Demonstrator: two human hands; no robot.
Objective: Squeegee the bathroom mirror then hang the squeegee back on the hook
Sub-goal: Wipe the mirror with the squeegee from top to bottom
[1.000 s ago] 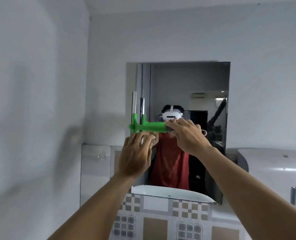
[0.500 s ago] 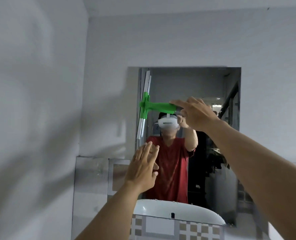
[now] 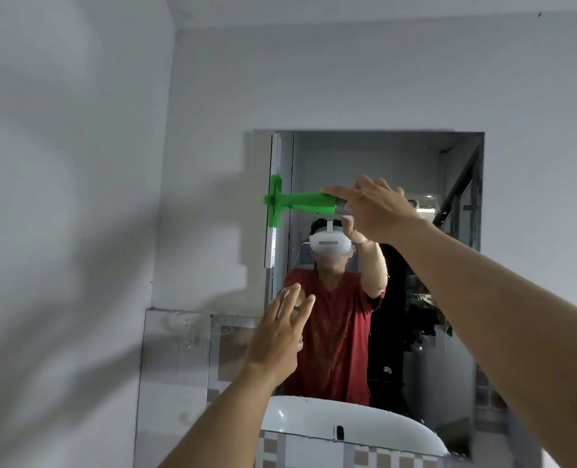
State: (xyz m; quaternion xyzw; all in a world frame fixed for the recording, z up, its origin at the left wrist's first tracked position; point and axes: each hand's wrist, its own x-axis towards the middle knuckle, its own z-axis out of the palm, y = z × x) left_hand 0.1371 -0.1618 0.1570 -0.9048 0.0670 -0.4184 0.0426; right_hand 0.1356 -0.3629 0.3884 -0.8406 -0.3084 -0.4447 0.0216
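The right hand (image 3: 373,207), gripping the squeegee (image 3: 300,203), has lifted its upright blade to the mirror (image 3: 398,157)'s top-left edge, ready to wipe, while the left hand (image 3: 277,336) hovers open.

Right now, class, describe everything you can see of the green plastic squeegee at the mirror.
The green plastic squeegee has a T-shaped head, a tapering handle with a grey ribbed end, and a long pale blade strip that looks like metal. The blade stands upright along the left edge of the wall mirror, near its top, apparently against the glass. The handle points right, level, gripped at its end by the right hand.
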